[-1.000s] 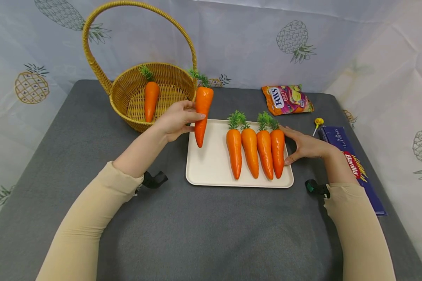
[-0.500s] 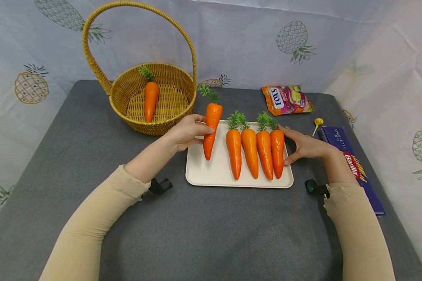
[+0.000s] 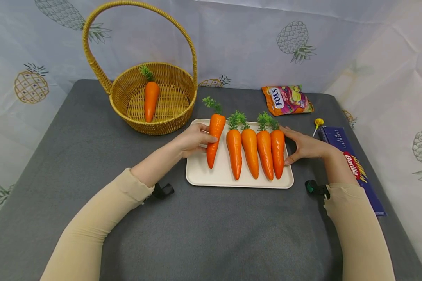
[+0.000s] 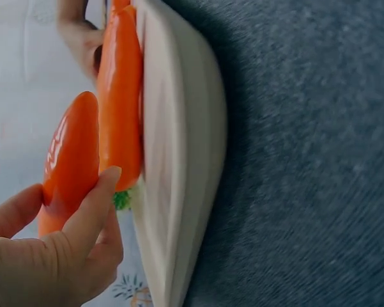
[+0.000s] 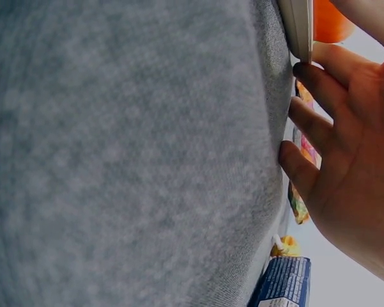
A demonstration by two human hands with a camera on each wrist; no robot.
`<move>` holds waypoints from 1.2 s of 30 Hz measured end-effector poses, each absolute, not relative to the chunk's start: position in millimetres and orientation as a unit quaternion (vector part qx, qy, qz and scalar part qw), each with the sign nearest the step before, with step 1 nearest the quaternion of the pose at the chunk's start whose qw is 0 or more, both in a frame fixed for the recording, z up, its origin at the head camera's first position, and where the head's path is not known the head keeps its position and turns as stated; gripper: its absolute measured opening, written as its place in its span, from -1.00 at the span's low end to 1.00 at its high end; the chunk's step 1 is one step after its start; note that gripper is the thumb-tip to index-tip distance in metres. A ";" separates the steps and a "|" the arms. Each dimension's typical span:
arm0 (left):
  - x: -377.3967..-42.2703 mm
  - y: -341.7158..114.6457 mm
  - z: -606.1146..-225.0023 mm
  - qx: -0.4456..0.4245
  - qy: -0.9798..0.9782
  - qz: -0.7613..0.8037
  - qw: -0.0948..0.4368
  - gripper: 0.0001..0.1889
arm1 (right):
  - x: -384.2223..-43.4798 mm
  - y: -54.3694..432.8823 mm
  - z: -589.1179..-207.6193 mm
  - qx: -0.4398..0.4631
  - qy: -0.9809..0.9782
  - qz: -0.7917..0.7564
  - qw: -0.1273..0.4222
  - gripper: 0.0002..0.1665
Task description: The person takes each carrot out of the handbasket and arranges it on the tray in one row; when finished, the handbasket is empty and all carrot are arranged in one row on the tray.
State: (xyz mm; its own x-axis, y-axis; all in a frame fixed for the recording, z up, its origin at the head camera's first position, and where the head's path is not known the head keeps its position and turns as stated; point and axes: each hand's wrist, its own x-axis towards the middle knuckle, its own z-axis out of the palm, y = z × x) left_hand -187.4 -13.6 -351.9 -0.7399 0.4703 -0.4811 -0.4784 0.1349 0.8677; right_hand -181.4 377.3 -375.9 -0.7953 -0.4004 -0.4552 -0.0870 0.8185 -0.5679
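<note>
My left hand (image 3: 194, 140) pinches an orange carrot (image 3: 216, 127) with a green top between thumb and fingers, over the left part of a cream tray (image 3: 200, 173). Its tip points down toward me. In the left wrist view the carrot (image 4: 76, 150) appears beside the tray's rim (image 4: 179, 128). Several more carrots (image 3: 234, 150) lie side by side across the tray's middle and right, tops away from me. At the tray's right edge my right hand (image 3: 304, 145) rests with fingers and thumb spread, by the rightmost carrot (image 3: 277, 152). The right wrist view shows its fingertips (image 5: 303, 71) at the rim.
A wicker basket (image 3: 151, 128) with a tall handle stands back left, one carrot (image 3: 151, 99) inside. Behind the tray lies a candy bag (image 3: 287, 100). A yellow lollipop (image 3: 318, 122) and a blue spaghetti box (image 3: 337, 140) lie at the right. A patterned cloth hangs behind.
My left hand has carried the carrot from beside the basket's rim toward me and rightward, lower over the tray, beside the other carrots. The right hand has stayed in place.
</note>
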 end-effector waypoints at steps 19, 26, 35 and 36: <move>-181.4 -0.6 -367.3 -0.035 0.682 0.623 0.382 -0.56 | -179.9 375.3 -374.0 -0.135 0.909 -0.271 0.287 0.46; -181.7 3.5 -367.9 -0.043 0.697 0.605 0.383 -0.58 | -180.6 375.0 -373.1 -0.134 0.908 -0.271 0.290 0.46; -182.3 6.1 -370.4 -0.010 0.747 0.561 0.356 -0.66 | -180.5 375.2 -373.2 -0.136 0.909 -0.268 0.289 0.45; -182.2 6.2 -370.9 -0.005 0.751 0.557 0.353 -0.67 | -180.6 375.2 -373.4 -0.136 0.909 -0.268 0.289 0.45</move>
